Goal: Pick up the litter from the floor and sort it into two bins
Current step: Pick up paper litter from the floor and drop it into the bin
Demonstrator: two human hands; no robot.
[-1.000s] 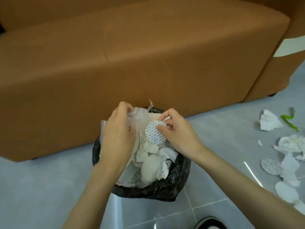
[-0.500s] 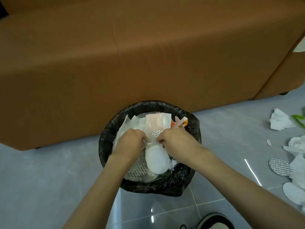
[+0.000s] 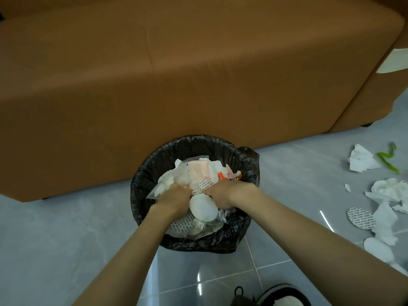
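A bin lined with a black bag (image 3: 198,142) stands on the grey floor against the sofa, filled with white paper, a pink packet (image 3: 199,171) and a round white pad (image 3: 202,207). Both my hands are inside it, knuckles up. My left hand (image 3: 174,195) and my right hand (image 3: 223,195) dig curled fingers into the paper litter on either side of the pad; their fingertips are hidden. More litter lies on the floor at the right: a torn tissue (image 3: 362,161), a green strip (image 3: 386,157), crumpled tissue (image 3: 388,191) and a patterned oval pad (image 3: 361,217).
A brown sofa (image 3: 176,74) fills the upper view right behind the bin. A white oval pad (image 3: 378,248) lies near the right edge. My shoe (image 3: 284,295) shows at the bottom. Only this one bin is in view.
My hands held paper and a patterned pad above the bin, then dropped into it. Now they push deeper into the litter.
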